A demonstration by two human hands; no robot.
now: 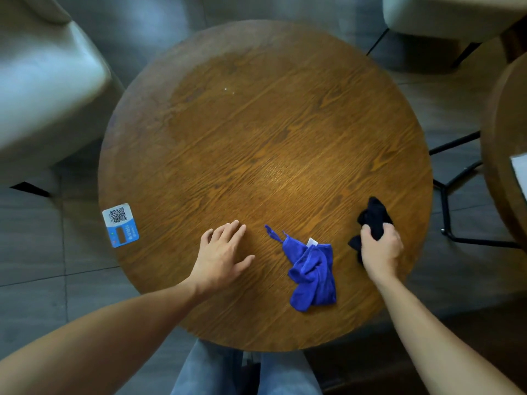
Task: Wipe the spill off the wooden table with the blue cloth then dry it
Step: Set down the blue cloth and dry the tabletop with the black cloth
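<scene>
Round wooden table: grain runs from near left to far right; a duller, hazy patch covers the far-left part of the top. A pale cushioned chair stands off the table's far-left edge.

Blue cloth: crumpled, lying on the table near the near edge, right of centre. Its long axis runs from near right to far left, the thin hanging loop pointing far left; a white tag shows at its far end.

Left hand: flat on the table, fingers spread, grip released, left of the blue cloth and apart from it.

Right hand: grip clenched on a black cloth, just right of the blue cloth, not touching it.

QR-code sticker: at the table's left edge.
</scene>
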